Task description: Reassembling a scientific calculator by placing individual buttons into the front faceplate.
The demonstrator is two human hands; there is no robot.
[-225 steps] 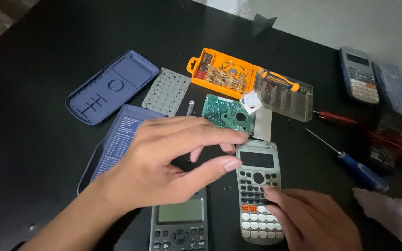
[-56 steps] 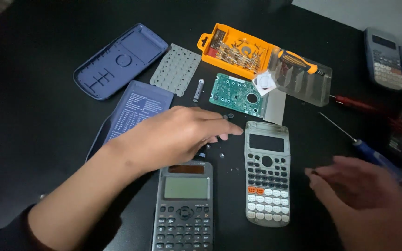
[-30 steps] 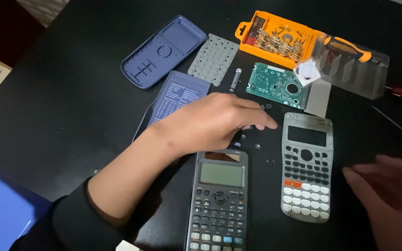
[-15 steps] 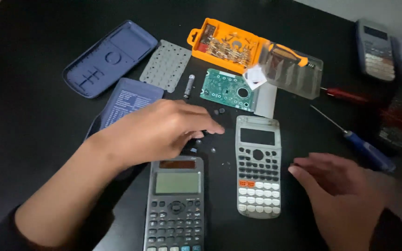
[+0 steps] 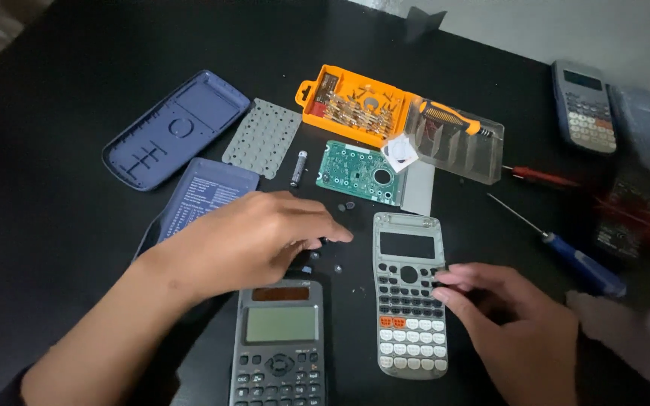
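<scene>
Resting its fingertips on the right edge of the grey calculator front (image 5: 409, 297), the right hand (image 5: 517, 331) has its grip curled against the keypad, though I cannot tell whether it pinches anything; the left hand (image 5: 253, 240) hovers palm down with its fingers drawn together over some small dark loose parts (image 5: 338, 268) on the black surface (image 5: 54, 286), and whether they clamp one of them is hidden. The grey calculator front lies flat, face up, between the two hands, and a dark calculator (image 5: 278, 342) lies just left of it, below the left hand. Beyond the left hand sit a green circuit board (image 5: 355, 173), a small battery (image 5: 298, 168), a grey rubber key mat (image 5: 262, 137) and two blue covers, one hollow side up (image 5: 174, 129) and one partly under the wrist (image 5: 201, 199). An orange screwdriver bit case (image 5: 355, 105) lies farther back, a blue-handled screwdriver (image 5: 566, 252) and a red-handled one (image 5: 539, 177) to the right
</scene>
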